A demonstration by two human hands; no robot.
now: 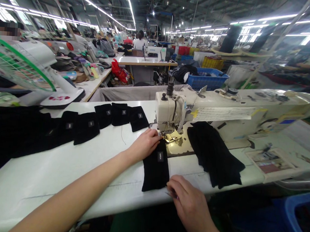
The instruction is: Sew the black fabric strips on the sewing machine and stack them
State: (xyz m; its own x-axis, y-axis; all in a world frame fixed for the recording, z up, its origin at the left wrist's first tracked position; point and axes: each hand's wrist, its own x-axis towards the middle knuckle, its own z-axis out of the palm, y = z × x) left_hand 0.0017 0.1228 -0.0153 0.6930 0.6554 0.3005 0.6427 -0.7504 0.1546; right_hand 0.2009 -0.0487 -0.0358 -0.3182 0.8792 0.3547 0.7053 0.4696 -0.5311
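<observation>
A black fabric piece [155,172] with a small dark label [160,156] lies under the front of the sewing machine [168,111], its far end beside the needle area. My left hand [146,142] is closed on the piece's far left edge, fingertips close to the brass-coloured presser foot [172,137]. My right hand [187,199] is at the piece's near right corner, with its fingers curled together. A small greyish thing may be between those fingers, but I cannot make it out. To the right lies a stack of black fabric pieces [214,153].
Several labelled black pieces [87,125] lie in a chain across the left of the white table [109,158], leading to a dark heap [7,130]. A green-rimmed fan [41,69] stands at the left. A blue basket [294,210] is at the lower right, with a parts tray [271,161] above it.
</observation>
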